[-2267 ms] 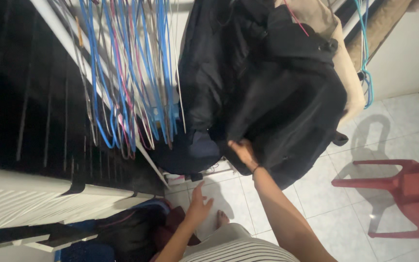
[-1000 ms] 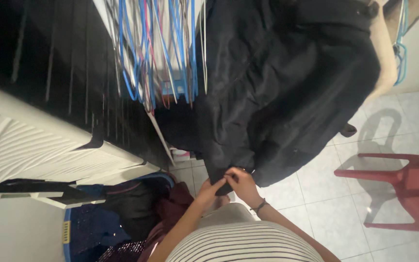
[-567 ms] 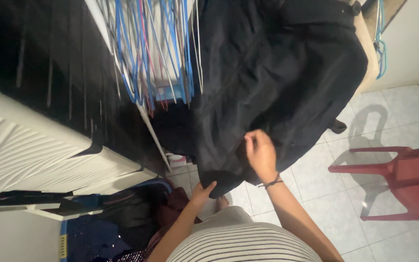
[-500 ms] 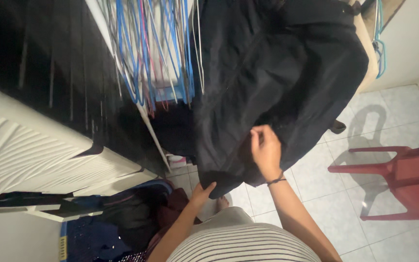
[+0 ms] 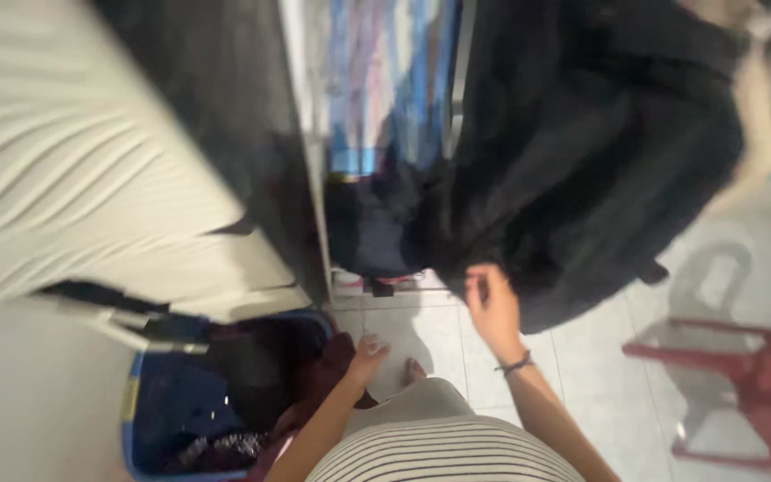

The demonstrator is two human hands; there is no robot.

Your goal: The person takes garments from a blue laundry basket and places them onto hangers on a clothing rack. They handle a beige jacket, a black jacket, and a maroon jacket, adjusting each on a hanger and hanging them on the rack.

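The view is blurred by motion. A large black garment (image 5: pixel 582 152) hangs in front of me from above. My right hand (image 5: pixel 493 308) is just below its lower edge, fingers loosely curled, holding nothing that I can see. My left hand (image 5: pixel 366 357) is lower, reaching down to a dark red cloth (image 5: pixel 332 375) at the rim of a blue laundry basket (image 5: pixel 136 402); whether it grips the cloth is unclear. The basket holds dark clothes.
Blue and coloured hangers (image 5: pixel 385 80) hang at the top centre beside a dark slatted rack. A white ribbed panel (image 5: pixel 73 170) fills the left. A red plastic chair (image 5: pixel 742 384) stands on the white tiled floor at the right.
My right hand has come off the black garment and dropped below its hem. My left hand has reached down toward the basket. The camera has swung left and down.
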